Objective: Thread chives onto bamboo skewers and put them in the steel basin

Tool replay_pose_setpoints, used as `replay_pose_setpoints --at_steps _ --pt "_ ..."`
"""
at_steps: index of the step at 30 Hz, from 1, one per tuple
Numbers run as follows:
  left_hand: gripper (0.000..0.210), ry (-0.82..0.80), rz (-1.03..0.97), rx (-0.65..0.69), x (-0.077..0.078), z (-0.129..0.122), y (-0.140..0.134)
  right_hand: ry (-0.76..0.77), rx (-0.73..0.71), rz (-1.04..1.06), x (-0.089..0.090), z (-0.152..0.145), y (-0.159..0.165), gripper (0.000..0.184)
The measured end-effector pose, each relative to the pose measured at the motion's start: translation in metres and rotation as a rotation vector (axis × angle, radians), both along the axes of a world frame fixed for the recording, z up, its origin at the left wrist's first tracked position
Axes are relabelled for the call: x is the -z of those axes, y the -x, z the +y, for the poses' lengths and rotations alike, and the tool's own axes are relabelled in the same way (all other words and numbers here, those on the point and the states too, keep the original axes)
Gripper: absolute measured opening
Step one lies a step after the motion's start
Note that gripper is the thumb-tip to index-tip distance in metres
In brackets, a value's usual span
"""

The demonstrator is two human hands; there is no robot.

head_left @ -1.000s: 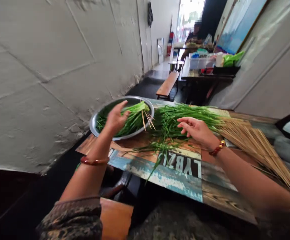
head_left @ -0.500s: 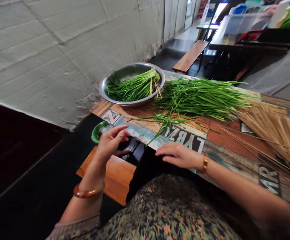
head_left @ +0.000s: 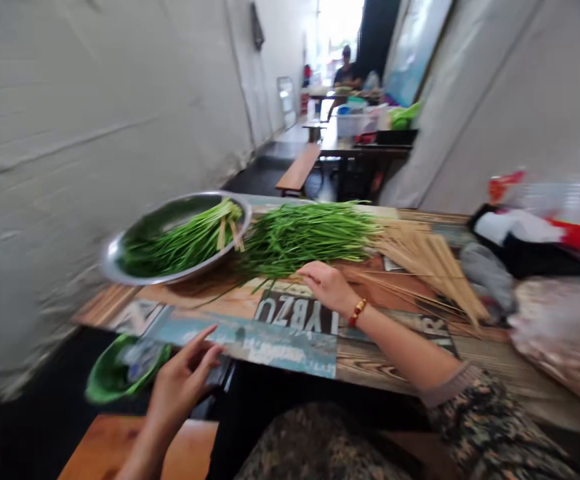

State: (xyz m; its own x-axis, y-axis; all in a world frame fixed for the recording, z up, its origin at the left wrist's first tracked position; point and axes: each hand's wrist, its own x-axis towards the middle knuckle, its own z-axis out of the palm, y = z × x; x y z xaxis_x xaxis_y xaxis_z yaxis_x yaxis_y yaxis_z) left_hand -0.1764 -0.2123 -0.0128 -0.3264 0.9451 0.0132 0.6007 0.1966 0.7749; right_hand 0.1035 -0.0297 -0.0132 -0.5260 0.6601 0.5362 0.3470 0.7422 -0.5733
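Observation:
My left hand [head_left: 183, 380] is held in front of the table's near edge, thumb and forefinger apart, with nothing in it. Over the near side of a loose pile of green garlic chives [head_left: 310, 233], my right hand [head_left: 326, 287] has its fingers drawn together; what they pinch, if anything, I cannot make out. To the pile's left, a steel basin [head_left: 180, 275] holds more chives [head_left: 180, 241], skewered near their pale ends on short bamboo sticks. Long bamboo skewers [head_left: 435, 267] lie fanned out to the right of the pile.
A green bin [head_left: 101, 380] with a plastic liner is below the table's left corner. Plastic bags [head_left: 565, 333] crowd the right side of the patchwork tabletop [head_left: 290, 347]. A wooden bench [head_left: 300, 167] and another table are farther back, where a person [head_left: 347, 72] sits.
The view has swung up and to the right, bringing the bags and the far person into sight. My right hand has moved from the table edge forward to the chives. My left hand remains open.

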Motion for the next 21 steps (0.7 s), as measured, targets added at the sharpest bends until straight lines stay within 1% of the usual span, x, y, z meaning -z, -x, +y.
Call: replay_pose_setpoints --at_steps 2,3,4,6,8,10,12,14,15,16,18,20,21 --pt "0.058 -0.049 0.029 0.060 -0.016 0.026 -0.007 0.024 0.089 -0.001 0.003 -0.005 -0.027 0.023" --pt "0.056 -0.066 0.048 0.125 -0.025 0.039 -0.016 0.039 0.139 0.003 0.004 -0.006 -0.042 0.022" --pt "0.053 -0.082 0.067 0.224 -0.033 0.052 -0.029 0.057 0.192 0.009 0.006 -0.007 -0.058 0.022" --pt "0.042 -0.093 0.114 0.491 -0.046 0.076 -0.061 0.107 0.308 0.009 0.007 -0.009 -0.091 0.022" --pt "0.036 -0.062 0.158 0.718 -0.049 0.099 -0.093 0.145 0.442 -0.035 0.007 -0.009 -0.124 0.023" --pt "0.033 -0.040 0.198 0.859 -0.043 0.121 -0.121 0.162 0.516 -0.043 0.006 -0.009 -0.151 0.024" --pt "0.032 -0.057 0.222 0.912 -0.033 0.142 -0.140 0.169 0.525 -0.065 0.004 -0.009 -0.167 0.024" --pt "0.032 -0.093 0.234 0.958 -0.023 0.160 -0.153 0.186 0.464 -0.120 0.004 -0.009 -0.170 0.020" --pt "0.033 -0.107 0.242 0.968 -0.019 0.168 -0.157 0.197 0.422 -0.187 0.005 -0.010 -0.168 0.020" --pt "0.037 -0.120 0.257 0.949 -0.016 0.174 -0.161 0.197 0.392 -0.250 0.007 -0.010 -0.163 0.019" --pt "0.049 -0.150 0.318 0.910 -0.011 0.183 -0.166 0.161 0.400 -0.334 0.012 -0.010 -0.153 0.017" --pt "0.051 -0.175 0.398 0.875 -0.008 0.188 -0.169 0.097 0.446 -0.385 0.018 -0.009 -0.145 0.015" --pt "0.049 -0.182 0.443 0.856 -0.006 0.189 -0.170 0.069 0.464 -0.408 0.020 -0.008 -0.143 0.014"
